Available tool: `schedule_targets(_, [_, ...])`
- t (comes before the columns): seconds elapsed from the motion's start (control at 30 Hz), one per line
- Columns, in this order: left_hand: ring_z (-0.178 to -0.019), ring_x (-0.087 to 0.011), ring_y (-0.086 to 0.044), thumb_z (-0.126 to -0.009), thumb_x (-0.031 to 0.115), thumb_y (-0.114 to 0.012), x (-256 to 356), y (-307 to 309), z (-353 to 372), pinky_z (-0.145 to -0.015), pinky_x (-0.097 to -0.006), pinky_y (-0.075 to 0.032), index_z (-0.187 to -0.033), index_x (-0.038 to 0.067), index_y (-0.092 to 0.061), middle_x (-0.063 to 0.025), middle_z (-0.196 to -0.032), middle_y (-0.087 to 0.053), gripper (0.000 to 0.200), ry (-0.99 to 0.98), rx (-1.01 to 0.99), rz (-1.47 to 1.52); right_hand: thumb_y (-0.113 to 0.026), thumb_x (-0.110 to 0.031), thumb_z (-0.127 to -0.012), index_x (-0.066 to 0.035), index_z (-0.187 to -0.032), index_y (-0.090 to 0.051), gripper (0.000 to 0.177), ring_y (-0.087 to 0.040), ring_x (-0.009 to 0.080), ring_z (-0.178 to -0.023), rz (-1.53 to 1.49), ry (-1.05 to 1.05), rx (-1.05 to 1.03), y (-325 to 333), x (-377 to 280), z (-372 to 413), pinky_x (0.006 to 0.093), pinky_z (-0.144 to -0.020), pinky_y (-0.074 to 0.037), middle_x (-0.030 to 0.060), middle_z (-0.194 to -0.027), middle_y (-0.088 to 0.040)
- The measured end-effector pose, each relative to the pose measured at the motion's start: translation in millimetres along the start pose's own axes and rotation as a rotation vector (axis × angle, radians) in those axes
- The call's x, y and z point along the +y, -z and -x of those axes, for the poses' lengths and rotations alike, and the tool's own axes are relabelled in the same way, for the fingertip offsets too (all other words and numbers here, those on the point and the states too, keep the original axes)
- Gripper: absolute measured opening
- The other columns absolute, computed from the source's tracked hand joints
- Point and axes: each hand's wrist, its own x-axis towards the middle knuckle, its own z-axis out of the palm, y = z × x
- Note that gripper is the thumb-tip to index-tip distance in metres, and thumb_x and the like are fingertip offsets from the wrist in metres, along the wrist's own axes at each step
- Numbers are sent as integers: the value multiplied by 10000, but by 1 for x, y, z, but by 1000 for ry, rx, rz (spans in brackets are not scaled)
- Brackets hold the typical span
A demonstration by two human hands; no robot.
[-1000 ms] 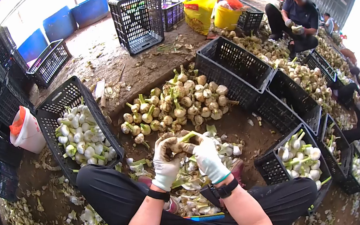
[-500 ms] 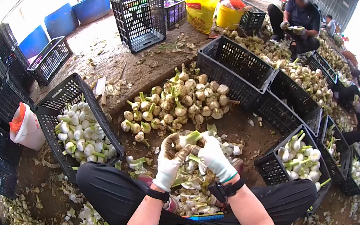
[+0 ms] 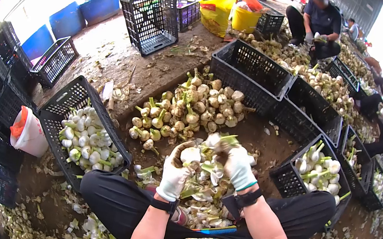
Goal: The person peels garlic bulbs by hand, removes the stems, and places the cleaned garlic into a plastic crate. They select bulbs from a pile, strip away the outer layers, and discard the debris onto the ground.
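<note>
So I'm looking down over both gloved hands here. The left hand (image 3: pixel 175 176) is wrapping around a garlic bulb (image 3: pixel 191 155), fingers closed on it from below, just above the lap. The bulb is showing clean white on top, with dirty brownish skin hanging around its sides. The right hand (image 3: pixel 240 168) is pinching a pale green stalk (image 3: pixel 223 140) with loose skin on it, just beside the bulb, up and to the right. I can't tell if it's attached to the bulb.

Right under the hands a heap of peelings (image 3: pixel 204 196) is lying on the floor (image 3: pixel 269 137) between the crossed legs. Just beyond that a pile of unpeeled garlic (image 3: pixel 198 105) is sitting there, muddy with short green stubs. The left crate (image 3: pixel 62 99) is holding clean white bulbs, and the right crate (image 3: pixel 287 177) is holding bulbs with green stalks.
</note>
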Motion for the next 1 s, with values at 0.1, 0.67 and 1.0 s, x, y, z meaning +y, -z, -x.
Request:
schedule_targets(0.1, [-936, -187, -668, -813, 67, -799, 5, 5, 4, -797, -296, -585, -1381, 26, -457, -91, -1143, -629, 664, 50, -77, 104, -639, -85, -895, -20, -1082, -686, 203, -670, 223, -890, 685, -67, 27, 29, 3, -25, 332, -747, -567, 90, -990, -709])
schedule_targets(0.67, [-1161, -138, -548, -800, -110, -624, -2, 1, 9, -962, -288, -490, -1482, 58, -359, -64, -1323, -516, 750, 15, -50, -187, -638, -103, -747, -19, -952, -663, 222, -648, 360, -837, 1299, 622, -377, -48, -34, 11, 429, -754, -516, 169, -941, -663])
schedule_targets(1.0, [-959, -156, -653, -934, 78, -668, -23, 29, 3, -845, -306, -550, -1207, 11, -607, -60, -1091, -673, 288, -64, 326, 102, -615, -151, -789, -23, -977, -603, 227, -600, 396, -930, 1253, 573, -193, -52, 0, 12, 445, -830, -488, 209, -960, -617])
